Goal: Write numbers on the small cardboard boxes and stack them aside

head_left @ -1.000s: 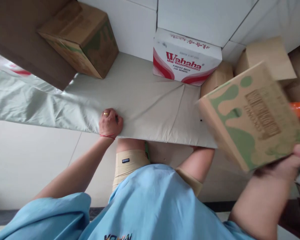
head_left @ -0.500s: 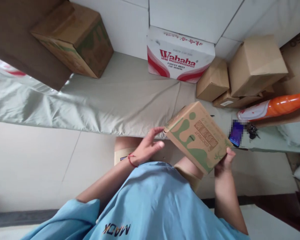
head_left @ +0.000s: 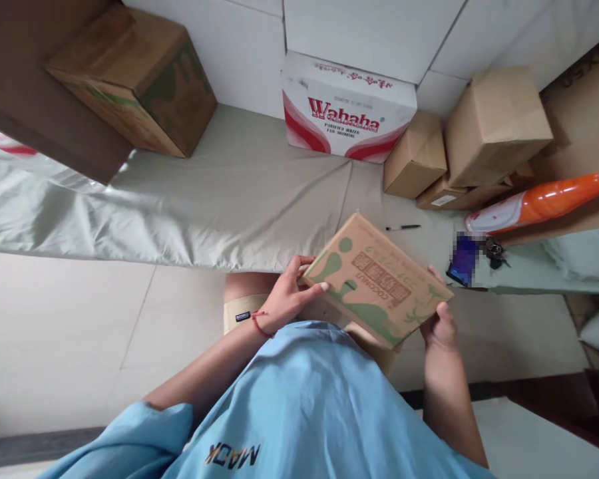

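Observation:
A brown cardboard box (head_left: pixel 374 286) with green splash print and the word COCONUT is held above my lap, its printed face turned up towards me. My left hand (head_left: pixel 292 293) grips its left corner, thumb on top and fingers along the far side. At the opposite end my right hand (head_left: pixel 440 322) is closed on the right corner, with the thumb at the near edge and a fingertip showing at the far edge. The lettering appears upside down from here.
Along the covered ledge (head_left: pixel 239 193) stand a white-and-red Wahaba carton (head_left: pixel 347 110), plain cardboard boxes (head_left: pixel 499 126) and a green-printed carton (head_left: pixel 144 86). A pen (head_left: pixel 403 227), a phone (head_left: pixel 463 259), keys (head_left: pixel 495 251) and an orange bottle-shaped object (head_left: pixel 549 199) are to the right.
The box has tilted flatter and shifted slightly left, so its side no longer shows. My left hand has closed on its corner. More of the pen is visible.

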### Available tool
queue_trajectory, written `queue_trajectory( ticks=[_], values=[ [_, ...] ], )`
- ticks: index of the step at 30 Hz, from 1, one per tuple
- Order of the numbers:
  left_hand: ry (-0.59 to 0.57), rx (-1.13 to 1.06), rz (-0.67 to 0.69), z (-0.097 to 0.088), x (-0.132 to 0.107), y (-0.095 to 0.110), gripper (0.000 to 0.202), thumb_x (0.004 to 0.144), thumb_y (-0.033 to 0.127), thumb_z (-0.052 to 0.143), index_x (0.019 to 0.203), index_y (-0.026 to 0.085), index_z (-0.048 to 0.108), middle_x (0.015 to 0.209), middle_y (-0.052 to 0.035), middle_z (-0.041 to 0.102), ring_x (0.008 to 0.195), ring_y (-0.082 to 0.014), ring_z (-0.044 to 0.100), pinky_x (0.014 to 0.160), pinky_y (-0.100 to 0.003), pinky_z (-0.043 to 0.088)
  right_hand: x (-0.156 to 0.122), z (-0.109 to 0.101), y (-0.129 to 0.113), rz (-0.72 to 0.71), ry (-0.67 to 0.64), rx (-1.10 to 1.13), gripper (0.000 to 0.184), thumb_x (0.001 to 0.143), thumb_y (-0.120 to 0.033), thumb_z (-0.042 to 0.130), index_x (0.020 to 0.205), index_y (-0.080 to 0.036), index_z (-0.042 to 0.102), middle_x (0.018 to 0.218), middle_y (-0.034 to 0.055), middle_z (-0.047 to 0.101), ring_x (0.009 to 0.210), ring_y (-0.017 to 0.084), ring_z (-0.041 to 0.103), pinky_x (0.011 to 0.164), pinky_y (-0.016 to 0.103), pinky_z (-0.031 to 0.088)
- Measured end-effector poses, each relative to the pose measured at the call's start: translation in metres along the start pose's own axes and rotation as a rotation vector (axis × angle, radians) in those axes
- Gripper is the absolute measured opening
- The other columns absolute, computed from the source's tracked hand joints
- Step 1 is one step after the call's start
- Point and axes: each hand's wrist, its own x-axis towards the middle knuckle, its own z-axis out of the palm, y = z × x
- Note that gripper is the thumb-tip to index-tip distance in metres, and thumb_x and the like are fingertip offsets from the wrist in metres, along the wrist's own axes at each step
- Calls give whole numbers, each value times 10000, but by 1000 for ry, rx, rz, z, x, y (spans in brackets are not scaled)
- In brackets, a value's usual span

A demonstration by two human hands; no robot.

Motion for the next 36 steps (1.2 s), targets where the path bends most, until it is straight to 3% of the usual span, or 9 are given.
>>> queue_trajectory(
  ticks=[4, 8, 10, 14, 16, 21, 26, 31, 36],
  values=[
    [46, -93, 41, -17, -6, -9, 496, 757, 385, 969, 1139, 273, 671, 1102, -26, 747, 1006, -231, 728, 881, -349, 626, -10, 25, -26, -113, -144, -72, 926, 762, -779, 843, 1562, -377, 606, 1587, 67, 647, 1546, 356, 552, 1263, 594, 490],
    [142, -143, 64, -29, -13, -20, 632, 668, 290, 1001, 1206, 278, 669, 1224, -41, 737, 1089, -231, 724, 911, -329, 615, -18, 42, -43, -172, -297, -192, 712, 893, -558, 840, 1556, -416, 622, 1779, -25, 427, 1698, 300, 327, 1397, 540, 308],
    [167, -175, 66, -34, -16, -23, 690, 637, 279, 1015, 1236, 278, 672, 1265, -50, 741, 1120, -239, 731, 915, -327, 624, -18, 47, -46, -203, -335, -226, 692, 900, -461, 865, 1550, -424, 628, 1784, -35, 418, 1699, 280, 325, 1411, 517, 276],
    [203, -233, 15, -45, -18, -24, 573, 652, 311, 1034, 1135, 236, 735, 1119, -50, 789, 995, -203, 764, 868, -305, 646, -11, 55, -46, -210, -257, -219, 632, 886, -433, 893, 1484, -410, 687, 1553, 33, 678, 1458, 276, 635, 1268, 510, 500],
    [238, -260, -24, -51, -17, -21, 540, 662, 357, 1040, 1095, 218, 747, 1076, -56, 805, 943, -201, 776, 838, -316, 660, -8, 57, -46, -219, -207, -230, 574, 861, -423, 914, 1408, -391, 741, 1386, 44, 762, 1286, 259, 722, 1159, 483, 579],
    [363, -323, -74, -60, -6, -9, 562, 625, 436, 1044, 1038, 196, 747, 892, -18, 779, 750, -155, 748, 679, -268, 651, -5, 61, -49, -272, -145, -255, 450, 844, -388, 931, 1276, -356, 809, 1112, 12, 782, 1017, 187, 712, 940, 334, 597],
    [360, -326, -94, -61, -2, 4, 412, 690, 399, 964, 934, 154, 741, 748, 4, 708, 625, -109, 691, 589, -191, 603, -7, 69, -45, -237, -103, -288, 448, 887, -454, 888, 1302, -328, 776, 1102, 5, 741, 925, 160, 660, 806, 273, 549],
    [357, -314, -95, -56, -8, 12, 350, 682, 393, 900, 833, 112, 755, 780, -39, 750, 461, -83, 614, 369, -161, 395, -10, 80, -43, -174, -3, -124, 372, 930, -478, 835, 1250, -308, 750, 1121, 2, 741, 961, 152, 685, 837, 268, 553],
    [342, -321, -18, -48, -17, 22, 342, 645, 393, 911, 870, 144, 848, 820, -51, 806, 425, -80, 572, 379, -200, 379, -7, 78, -40, -114, 134, 14, 356, 916, -475, 816, 1203, -282, 730, 1147, 7, 783, 1026, 183, 737, 904, 315, 587]
  ],
)
